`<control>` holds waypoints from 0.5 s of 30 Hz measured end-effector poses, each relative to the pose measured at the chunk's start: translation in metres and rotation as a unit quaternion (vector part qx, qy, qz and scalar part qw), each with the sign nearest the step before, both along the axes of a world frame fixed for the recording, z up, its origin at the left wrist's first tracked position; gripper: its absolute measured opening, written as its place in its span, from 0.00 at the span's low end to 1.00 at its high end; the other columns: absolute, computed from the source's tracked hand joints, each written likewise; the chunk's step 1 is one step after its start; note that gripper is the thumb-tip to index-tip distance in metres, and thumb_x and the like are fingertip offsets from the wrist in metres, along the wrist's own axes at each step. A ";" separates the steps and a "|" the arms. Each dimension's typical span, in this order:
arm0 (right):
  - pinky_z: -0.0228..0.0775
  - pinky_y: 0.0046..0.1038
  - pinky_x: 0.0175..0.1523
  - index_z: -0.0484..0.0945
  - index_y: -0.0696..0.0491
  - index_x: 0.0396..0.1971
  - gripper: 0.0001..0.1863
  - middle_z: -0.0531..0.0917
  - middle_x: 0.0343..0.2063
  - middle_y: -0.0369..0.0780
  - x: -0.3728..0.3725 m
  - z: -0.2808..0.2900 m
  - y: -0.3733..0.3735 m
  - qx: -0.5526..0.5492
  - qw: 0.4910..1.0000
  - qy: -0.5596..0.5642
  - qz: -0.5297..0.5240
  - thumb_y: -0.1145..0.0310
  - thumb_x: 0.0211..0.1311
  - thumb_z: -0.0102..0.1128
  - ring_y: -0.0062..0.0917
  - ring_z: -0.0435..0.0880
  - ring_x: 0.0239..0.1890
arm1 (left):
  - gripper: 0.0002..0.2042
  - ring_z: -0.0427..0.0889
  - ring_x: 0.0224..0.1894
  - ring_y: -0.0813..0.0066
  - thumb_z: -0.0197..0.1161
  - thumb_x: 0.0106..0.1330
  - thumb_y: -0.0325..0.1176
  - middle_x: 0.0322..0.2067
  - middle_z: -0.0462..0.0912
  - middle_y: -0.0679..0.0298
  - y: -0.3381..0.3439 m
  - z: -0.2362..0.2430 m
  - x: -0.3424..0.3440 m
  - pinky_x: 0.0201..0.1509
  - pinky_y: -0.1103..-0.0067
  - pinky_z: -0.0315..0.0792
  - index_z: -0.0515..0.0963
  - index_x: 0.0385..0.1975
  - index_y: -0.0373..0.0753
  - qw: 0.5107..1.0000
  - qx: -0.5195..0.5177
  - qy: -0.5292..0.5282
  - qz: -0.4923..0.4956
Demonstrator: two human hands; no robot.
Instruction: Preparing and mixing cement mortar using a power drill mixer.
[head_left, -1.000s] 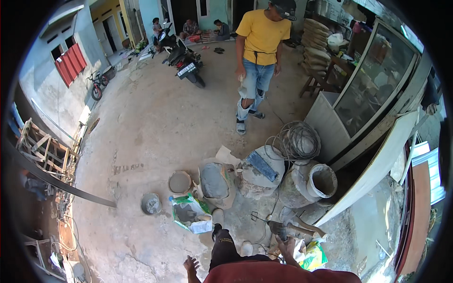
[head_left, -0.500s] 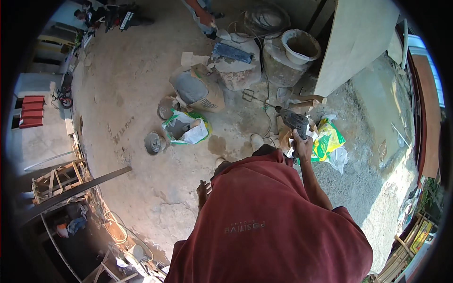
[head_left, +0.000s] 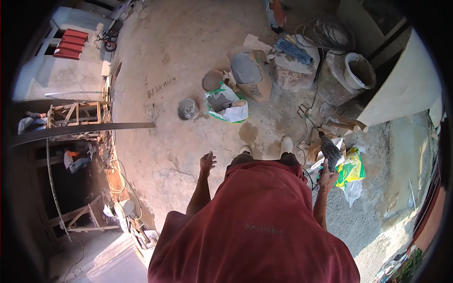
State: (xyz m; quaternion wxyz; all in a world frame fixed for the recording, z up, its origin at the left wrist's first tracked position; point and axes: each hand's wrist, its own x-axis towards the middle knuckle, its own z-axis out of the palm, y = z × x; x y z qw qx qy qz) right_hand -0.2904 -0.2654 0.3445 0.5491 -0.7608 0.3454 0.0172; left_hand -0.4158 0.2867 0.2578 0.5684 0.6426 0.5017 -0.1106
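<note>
My right hand (head_left: 326, 178) grips the handle of a dark power drill (head_left: 331, 151) out to the right of my body. The drill has a mixing paddle (head_left: 304, 112) on it, pointing away from me toward the ground. My left hand (head_left: 207, 162) hangs free to the left with its fingers apart, holding nothing. Ahead stand a small bucket (head_left: 188, 109) of grey mix and a green-and-white sack (head_left: 238, 113) with grey material in it. Behind them are a round grey tub (head_left: 213, 80) and an open brown paper sack (head_left: 258, 92) of grey powder.
A yellow-green plastic sack (head_left: 351, 169) lies beside the drill. Farther right stand a large container (head_left: 337, 82), a white-rimmed bucket (head_left: 349, 75) and a leaning board (head_left: 401, 80). A cable runs by my feet. Another person (head_left: 276, 14) is at the far edge; a dark beam (head_left: 127, 126) juts from the left.
My view has turned, so the containers sit farther right in it. My left hand has swung out from my side. The drill stays in my right hand, now closer to my right side.
</note>
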 end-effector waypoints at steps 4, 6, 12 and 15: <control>0.58 0.25 0.20 0.82 0.57 0.23 0.26 0.76 0.13 0.34 0.014 0.003 -0.010 -0.005 0.999 0.007 0.041 0.46 0.62 0.72 0.17 0.70 0.13 | 0.32 0.88 0.43 0.58 0.57 0.73 0.58 0.49 0.86 0.54 -0.050 -0.025 -0.054 0.41 0.64 0.81 0.74 0.63 0.36 0.997 -0.019 0.061 0.038; 0.59 0.26 0.20 0.84 0.58 0.24 0.24 0.77 0.13 0.35 0.026 0.002 -0.014 -0.018 0.997 0.002 0.072 0.49 0.63 0.72 0.17 0.71 0.13 | 0.32 0.88 0.42 0.59 0.57 0.72 0.58 0.50 0.86 0.53 -0.073 -0.035 -0.076 0.41 0.64 0.81 0.74 0.63 0.36 0.994 -0.042 0.072 0.073; 0.59 0.21 0.19 0.83 0.56 0.30 0.20 0.77 0.14 0.33 0.063 0.000 -0.019 0.001 0.990 -0.022 0.138 0.52 0.65 0.72 0.15 0.71 0.13 | 0.31 0.87 0.50 0.55 0.56 0.75 0.52 0.49 0.86 0.46 -0.115 -0.043 -0.109 0.46 0.69 0.84 0.74 0.60 0.25 0.988 -0.049 0.072 0.123; 0.63 0.21 0.21 0.81 0.56 0.38 0.18 0.80 0.19 0.33 0.076 0.011 -0.019 0.029 0.983 -0.084 0.163 0.56 0.64 0.73 0.15 0.73 0.16 | 0.29 0.87 0.45 0.58 0.54 0.74 0.54 0.48 0.86 0.52 -0.118 -0.042 -0.103 0.41 0.61 0.80 0.74 0.60 0.33 0.985 -0.057 0.055 0.156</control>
